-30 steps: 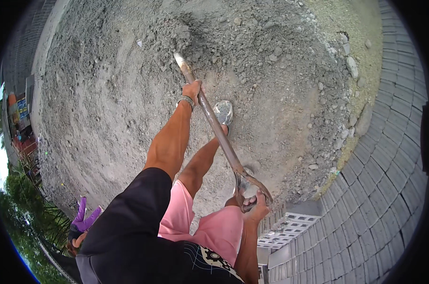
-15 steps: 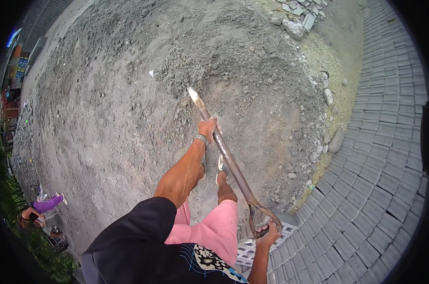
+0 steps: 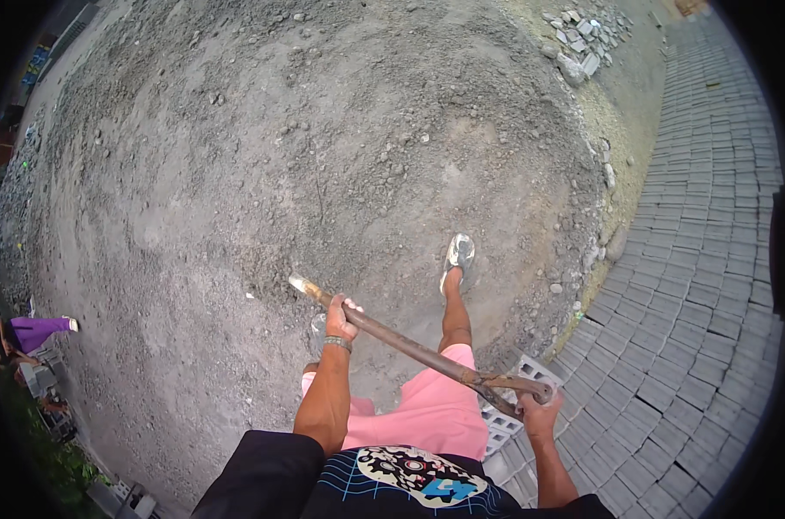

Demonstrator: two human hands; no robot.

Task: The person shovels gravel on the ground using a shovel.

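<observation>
A shovel (image 3: 414, 349) with a brown shaft and a D-shaped grip lies slantwise across in front of my legs. My left hand (image 3: 341, 317), with a band on the wrist, is closed around the lower shaft near its pale metal socket. At the other end my right hand (image 3: 540, 410) is wrapped round the D-grip. The blade cannot be told apart from the grey gravelly material (image 3: 270, 266) at the socket's end. My right foot (image 3: 461, 253) stands forward on the ground, while the left foot is partly hidden behind my left hand.
Rows of stacked grey blocks (image 3: 661, 285) run along the right side. Hollow blocks (image 3: 503, 426) stand close to my right hand. Broken pieces (image 3: 588, 36) lie at the far right beside a large stone (image 3: 571, 69). A person in purple trousers (image 3: 36, 333) is at the left.
The shovel has swung left and back toward me, its shaft now lying flatter across the view. Both hands kept their grip. My right foot shows farther forward and to the right.
</observation>
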